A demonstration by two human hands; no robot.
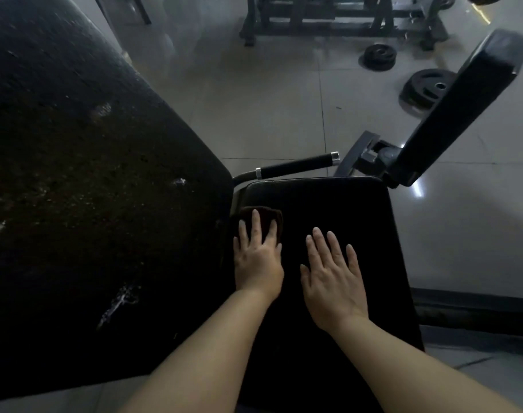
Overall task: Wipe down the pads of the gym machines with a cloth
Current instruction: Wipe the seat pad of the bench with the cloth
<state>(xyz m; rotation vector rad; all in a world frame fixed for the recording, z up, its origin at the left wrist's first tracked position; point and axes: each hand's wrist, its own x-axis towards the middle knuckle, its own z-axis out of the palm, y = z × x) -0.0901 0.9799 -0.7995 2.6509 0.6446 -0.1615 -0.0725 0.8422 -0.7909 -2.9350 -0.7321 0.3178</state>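
Now the left hand presses a dark cloth flat-fingered at the seat pad's left edge, lower centre; right hand rests flat, empty. Cloth could slip into the gap beside the backrest.

The flat black padded seat lies in the middle, running away from the viewer. The left hand rests on the folded dark brown cloth, which lies on the seat's far left part. The right hand lies flat on the seat, just right of the left hand. The large worn black back pad stands to the left, against the seat's left edge. The black-gripped metal handle lies behind the seat. The long black tilted pad rises at the far right, with the round black weight plates on the grey tiled floor behind it.
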